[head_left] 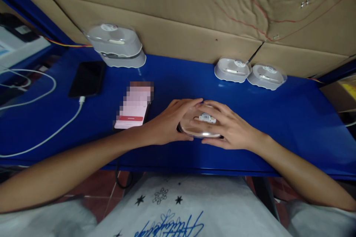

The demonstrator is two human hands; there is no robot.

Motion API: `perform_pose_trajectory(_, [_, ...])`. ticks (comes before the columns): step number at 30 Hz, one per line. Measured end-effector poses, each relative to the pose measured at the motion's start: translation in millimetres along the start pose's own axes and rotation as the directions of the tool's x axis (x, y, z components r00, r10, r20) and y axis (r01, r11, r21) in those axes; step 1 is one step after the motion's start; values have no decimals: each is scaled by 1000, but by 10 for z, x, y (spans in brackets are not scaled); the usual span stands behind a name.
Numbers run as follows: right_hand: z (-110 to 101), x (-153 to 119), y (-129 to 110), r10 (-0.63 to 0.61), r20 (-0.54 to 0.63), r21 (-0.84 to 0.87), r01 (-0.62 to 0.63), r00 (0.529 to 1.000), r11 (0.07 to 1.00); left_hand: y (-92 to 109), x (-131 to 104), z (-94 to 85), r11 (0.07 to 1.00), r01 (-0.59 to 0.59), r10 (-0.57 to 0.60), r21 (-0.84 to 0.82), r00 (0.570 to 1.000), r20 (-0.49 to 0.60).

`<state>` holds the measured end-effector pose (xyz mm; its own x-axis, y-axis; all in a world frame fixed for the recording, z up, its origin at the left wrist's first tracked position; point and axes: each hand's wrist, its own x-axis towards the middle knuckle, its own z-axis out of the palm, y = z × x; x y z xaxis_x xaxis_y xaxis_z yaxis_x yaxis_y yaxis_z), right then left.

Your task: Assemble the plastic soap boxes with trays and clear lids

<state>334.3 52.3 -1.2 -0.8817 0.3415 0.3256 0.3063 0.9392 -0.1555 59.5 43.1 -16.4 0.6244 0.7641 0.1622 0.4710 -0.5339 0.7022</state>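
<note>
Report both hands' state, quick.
Left hand: closed around one side of the labelled container.
Right hand: closed around its other side, fingers over the top.

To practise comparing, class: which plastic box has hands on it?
The barcoded box, between the left hand and right hand; the stacked pair and side-by-side pair stand back by the cardboard, untouched.

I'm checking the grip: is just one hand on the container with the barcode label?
No, the left hand and right hand both clasp the barcode-labelled container, from opposite sides.
</note>
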Motion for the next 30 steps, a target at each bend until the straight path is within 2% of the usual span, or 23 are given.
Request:
perform_pose_trajectory(2, [-12,-5,8,-1,-8,28,1,1000,1000,12,1,0,1000,1,-1,-2,1000,1])
perform_pose_trajectory(8, [-30,44,-29,97,-25,47,-95,995,994,30,-2,-10,999,24,-24,-27,1000,1])
perform_pose_trajectory(17, [-9,37,-13,90,-9,69,-89,996,994,3,-5,2,998,-63,63,14,998,14])
perform_pose_trajectory(19, [-75,37,-4,106,28,96,-109,994,989,7,-13,2,997,-74,73,28,997,23])
perform_pose_trajectory(22, [-294,-10,8,185,108,71,-193,977,979,45,-33,-14,998,-38,37,43,999,40])
perform_pose_trajectory(24, [-476,-145,25,296,144,-24,-296,944,955,81,-42,-34,998,37,-40,58,997,63])
perform_pose_trajectory(26, [-640,-427,73,435,140,-130,-419,889,899,112,-45,-53,993,97,-102,61,992,77])
perform_pose_trajectory(29, [-838,-1121,271,630,61,-254,-598,774,760,134,-41,-61,991,111,-116,69,990,85])
perform_pose_trajectory(30, [-901,-1387,378,684,3,-287,-655,729,699,135,-39,-57,992,100,-107,79,990,90])
